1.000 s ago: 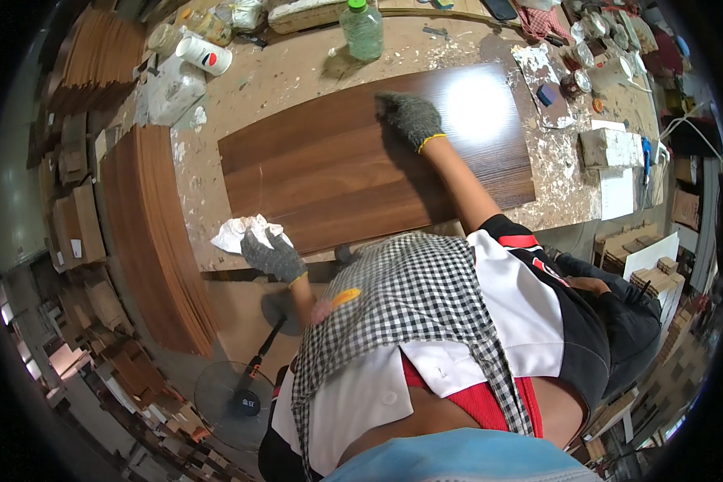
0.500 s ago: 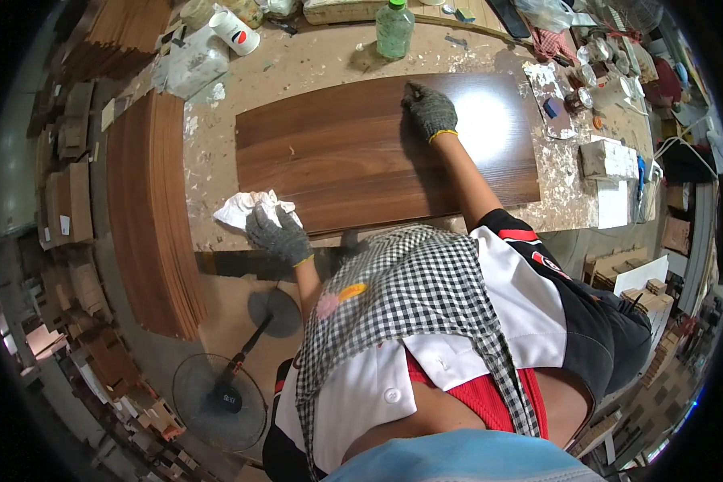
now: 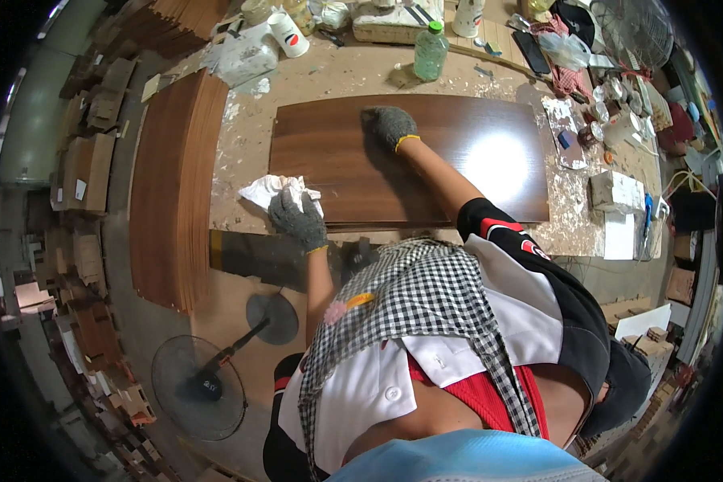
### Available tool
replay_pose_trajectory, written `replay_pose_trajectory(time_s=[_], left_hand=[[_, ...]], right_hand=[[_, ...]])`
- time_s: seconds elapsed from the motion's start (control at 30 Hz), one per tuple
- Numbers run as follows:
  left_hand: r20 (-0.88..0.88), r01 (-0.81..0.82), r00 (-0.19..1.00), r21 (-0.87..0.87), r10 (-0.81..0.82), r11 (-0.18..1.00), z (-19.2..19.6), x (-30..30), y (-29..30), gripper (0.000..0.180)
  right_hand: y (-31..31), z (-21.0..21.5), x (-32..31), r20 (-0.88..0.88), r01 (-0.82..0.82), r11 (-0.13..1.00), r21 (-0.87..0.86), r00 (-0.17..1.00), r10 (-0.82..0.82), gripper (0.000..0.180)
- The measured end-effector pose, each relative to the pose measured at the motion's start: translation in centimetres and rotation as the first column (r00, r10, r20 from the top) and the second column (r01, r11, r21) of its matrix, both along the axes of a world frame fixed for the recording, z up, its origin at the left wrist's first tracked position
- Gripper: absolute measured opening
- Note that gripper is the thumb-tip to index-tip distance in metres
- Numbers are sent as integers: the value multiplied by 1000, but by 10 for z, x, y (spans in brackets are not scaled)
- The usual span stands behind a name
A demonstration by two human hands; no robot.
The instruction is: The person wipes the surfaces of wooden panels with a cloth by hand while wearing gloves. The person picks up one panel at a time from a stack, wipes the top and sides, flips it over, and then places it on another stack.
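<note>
A dark brown wood-grain panel (image 3: 337,173) lies flat on the workbench, with more panel edges showing under its near side. My right hand (image 3: 392,127), in a grey knit glove with a yellow cuff, presses on the panel's far left part. Its fingers are curled; anything inside them is hidden. Similarly gloved, my left hand (image 3: 297,223) holds a crumpled white cloth (image 3: 269,193) at the panel's near left corner. The cloth lies partly on the panel and partly on the bench.
A stack of brown panels (image 3: 173,193) stands left of the bench. Beyond the panel are a green-capped bottle (image 3: 430,55) and a paper cup (image 3: 287,34). Tins (image 3: 591,133) and a whitish block (image 3: 616,191) sit at right. A floor fan (image 3: 199,387) stands below left.
My right hand has moved left across the panel, still curled. My left hand stays with the cloth at the near left corner. The whole view has shifted slightly.
</note>
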State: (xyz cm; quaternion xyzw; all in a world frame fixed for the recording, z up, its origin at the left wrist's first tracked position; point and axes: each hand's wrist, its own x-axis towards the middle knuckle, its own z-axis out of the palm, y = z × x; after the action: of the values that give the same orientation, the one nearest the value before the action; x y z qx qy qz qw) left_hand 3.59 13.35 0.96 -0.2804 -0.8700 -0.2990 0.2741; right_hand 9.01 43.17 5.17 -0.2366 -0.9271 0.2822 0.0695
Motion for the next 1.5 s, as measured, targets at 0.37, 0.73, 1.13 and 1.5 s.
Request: replay_pose_trajectory(time_s=[0.37,0.73,1.13,1.5], left_hand=[[18,-48,999,18,48,999,10,2,-4,45],[127,-4,992,36,-1,999,-9,-18,-23,43],[450,-155,890,440,-68,885,-31,-91,-92,42],[386,-230,917,301,102,925,-97,-103,-114,36]], right_hand=[[-16,12,17,-4,-63,998,21,998,63,33],[-14,23,37,121,-135,991,-16,983,136,37],[-32,2,24,-66,-191,975,-110,981,185,40],[-105,-47,-48,-41,-525,851,10,850,524,33]])
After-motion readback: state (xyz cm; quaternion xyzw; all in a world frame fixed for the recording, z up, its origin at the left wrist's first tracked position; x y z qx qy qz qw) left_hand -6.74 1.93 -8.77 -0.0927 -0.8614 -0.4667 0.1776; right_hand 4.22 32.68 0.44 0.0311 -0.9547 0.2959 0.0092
